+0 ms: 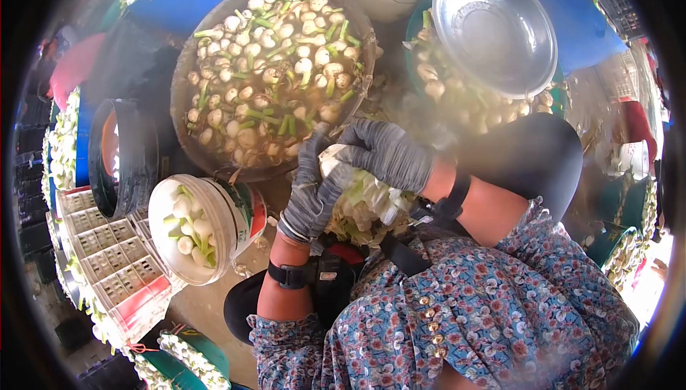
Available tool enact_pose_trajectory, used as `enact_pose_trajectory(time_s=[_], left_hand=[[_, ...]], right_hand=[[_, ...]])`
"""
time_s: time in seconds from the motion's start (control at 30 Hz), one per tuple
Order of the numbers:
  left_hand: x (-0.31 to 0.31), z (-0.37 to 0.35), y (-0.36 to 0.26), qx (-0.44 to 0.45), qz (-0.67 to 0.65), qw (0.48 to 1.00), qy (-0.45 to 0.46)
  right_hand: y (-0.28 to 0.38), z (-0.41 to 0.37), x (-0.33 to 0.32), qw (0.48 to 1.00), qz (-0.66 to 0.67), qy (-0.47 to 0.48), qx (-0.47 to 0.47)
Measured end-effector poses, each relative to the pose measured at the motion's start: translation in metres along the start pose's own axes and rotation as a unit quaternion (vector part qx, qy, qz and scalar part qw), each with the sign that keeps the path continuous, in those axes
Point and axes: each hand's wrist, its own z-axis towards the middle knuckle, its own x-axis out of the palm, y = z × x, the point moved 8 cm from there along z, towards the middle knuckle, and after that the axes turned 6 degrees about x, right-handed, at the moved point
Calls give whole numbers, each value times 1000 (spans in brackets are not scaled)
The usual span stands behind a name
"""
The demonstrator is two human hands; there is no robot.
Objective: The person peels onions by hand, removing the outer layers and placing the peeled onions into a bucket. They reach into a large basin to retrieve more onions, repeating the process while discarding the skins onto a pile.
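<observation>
1. While the left hand [314,193] curled its gloved fingers round one side of a white onion bulb [331,160], the right hand [393,152] closed in from the other side, fingers bent against it. Both grips were nearly shut, and the bulb sat between them, just beyond the near rim of the large round tub [368,54].
2. There were two gray gloves, one held bulb, one metal bowl [493,40] and two white buckets: an upper bucket [386,5] and a tilted bucket [226,220], both holding bulbs. The bulbs in the tub's murky water were too many to count.
3. Fingers hid much of the held bulb; whether either hand also gripped a tool, I couldn't tell. The bowl covered part of a green basin [413,31], haze blurred its bulbs, and the frame cut off the upper bucket.
</observation>
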Motion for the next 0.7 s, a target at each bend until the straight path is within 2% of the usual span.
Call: enact_pose_trajectory(time_s=[0.07, 0.13, 0.17, 0.23, 0.27, 0.33, 0.4, 0.43, 0.47, 0.5, 0.53, 0.57, 0.63, 0.67, 0.7], left_hand=[[2, -2, 10, -89, -56, 994, -4], [5, -3, 17, -159, -77, 984, -8], [4, 2, 6, -84, -10, 996, -4], [4, 4, -14, 67, 121, 990, 1], [4, 4, -19, 110, 152, 982, -12], [6, 5, -28, 197, 214, 956, -37], [7, 3, -25, 200, 228, 952, -39], [8, 0, -25, 201, 234, 950, -39], [4, 0, -19, 151, 143, 977, -51], [3, -1, -14, 100, 49, 992, -61], [3, -2, -7, 47, -45, 995, -72], [0, -3, -1, 13, -115, 986, -122], [-18, 1, 38, -42, -74, 986, -141], [-28, 5, 52, -69, -53, 985, -150], [-31, 7, 52, -114, -128, 971, -166]], right_hand=[[20, -8, -4, 983, -134, -73, -102], [16, -9, -5, 982, -125, -113, -83], [15, -9, -8, 980, -122, -136, -74], [-5, -3, -11, 991, 5, -122, 48], [-15, 0, -11, 985, 70, -112, 108], [-30, 6, -3, 985, 72, -61, 143], [-45, 8, 2, 977, 101, -21, 188], [-40, 13, 5, 996, -50, 7, 69], [-46, 12, 15, 978, -200, 35, -50], [-55, 8, 34, 922, -342, 61, -168], [-81, 11, 49, 918, -355, 105, -144], [-106, 13, 65, 911, -366, 149, -121], [-79, 5, 49, 961, -232, 143, 46], [-70, -2, 59, 954, -234, 174, 71], [-66, -8, 69, 945, -237, 206, 95]])
